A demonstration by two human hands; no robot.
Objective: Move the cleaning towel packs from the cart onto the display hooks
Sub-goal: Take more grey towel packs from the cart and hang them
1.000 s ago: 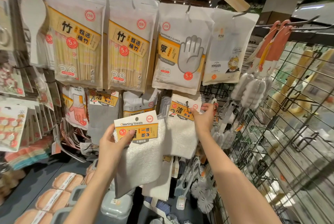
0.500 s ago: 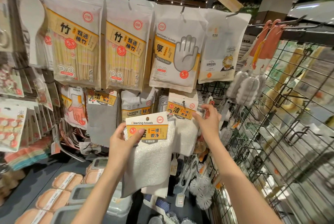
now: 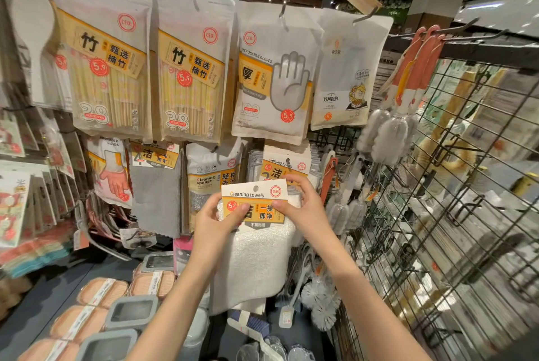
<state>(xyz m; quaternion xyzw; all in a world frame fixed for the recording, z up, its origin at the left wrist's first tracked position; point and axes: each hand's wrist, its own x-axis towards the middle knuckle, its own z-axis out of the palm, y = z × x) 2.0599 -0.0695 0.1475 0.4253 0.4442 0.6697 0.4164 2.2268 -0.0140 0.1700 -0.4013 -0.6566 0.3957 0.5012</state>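
A: Head view: what is being held, and where?

B: A white terry cleaning towel pack with an orange-and-white card header (image 3: 254,205) is held up in front of the hook display, just below the pouch of disposable gloves (image 3: 272,73). The header is pinched at its left edge by the left hand (image 3: 215,222) and at its right edge by the right hand (image 3: 303,209), thumbs laid across the printed face. Both hands are closed on the card; neither is free.

A: And the destination?

B: A matching pack already hung on a hook (image 3: 284,165) is seen directly behind it, partly covered. The hook's tip itself cannot be made out clearly.

A: How is the pack judged to handle?

B: It is judged light and soft: the cloth hangs limp below the header and offers no stiffness. Only the card is firm, so it is best gripped there, at both sides of the small punched hole near the top edge, which must be kept uncovered for threading. The thin card could be bent or torn if forced.

A: Anything else in frame?

B: A wire grid rack (image 3: 455,185) stands to the right.
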